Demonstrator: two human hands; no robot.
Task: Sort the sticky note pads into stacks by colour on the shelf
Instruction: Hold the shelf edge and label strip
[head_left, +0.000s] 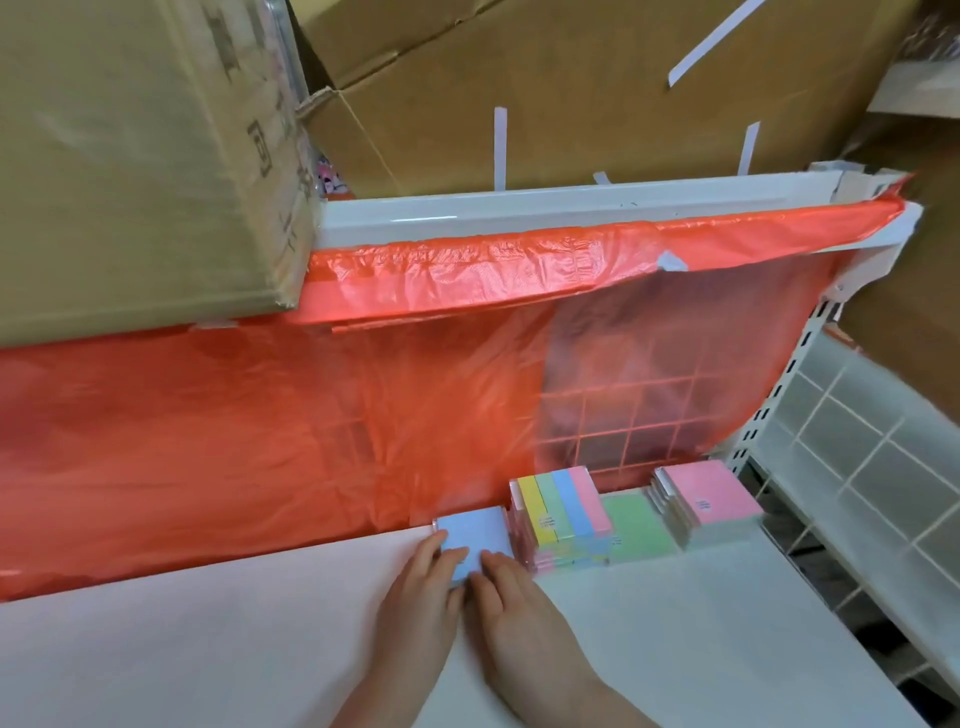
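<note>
While both hands' grip lies flat, left hand (423, 577), right hand (506, 597), blue pad (475, 538) (square, level).

Showing pale blue on the pad (475, 535) at the left; striping yellow, green, blue and pink across the multicolour pad stack (566, 506); lying plain green on the green pad (636, 522) — topping pink on the pink stack (709, 493). Glowing orange-red across the plastic sheet (260, 441) — staying white on the shelf (701, 649), brown on the cardboard boxes (597, 93).

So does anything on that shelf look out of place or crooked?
Yes: the pink stack at the right end leans, its pads fanned and slipping sideways. The multicolour stack mixes striped colours. Both hands square the blue pads.
</note>
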